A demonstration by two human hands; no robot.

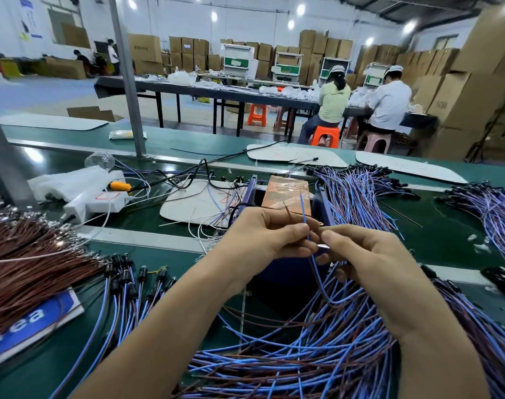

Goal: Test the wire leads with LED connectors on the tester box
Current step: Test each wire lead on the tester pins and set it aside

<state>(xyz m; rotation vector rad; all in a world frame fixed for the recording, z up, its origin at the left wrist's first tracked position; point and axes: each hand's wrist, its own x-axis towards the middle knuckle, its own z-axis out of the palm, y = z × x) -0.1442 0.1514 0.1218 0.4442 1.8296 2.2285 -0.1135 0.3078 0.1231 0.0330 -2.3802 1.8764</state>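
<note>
Your left hand (262,234) pinches a thin blue-and-brown paired wire lead (302,210) between thumb and forefinger, and its two ends poke up above your fingers. Your right hand (363,251) pinches the same lead just beside it, fingertips nearly meeting. Directly behind the grip, at frame centre, sits the blue-walled tester box with a copper-coloured top plate (285,194). Whether the ends touch the plate can't be made out.

You work over a dark green conveyor belt (72,355). One heap of blue and brown leads (303,355) lies under your wrists, two more bundles (355,191) lie at upper right, and one mass of brown wires (29,254) lies at left.

Beyond the belt, two seated workers in white caps (389,99) sit at a long dark table (187,89) before stacked brown cardboard boxes (476,82).
</note>
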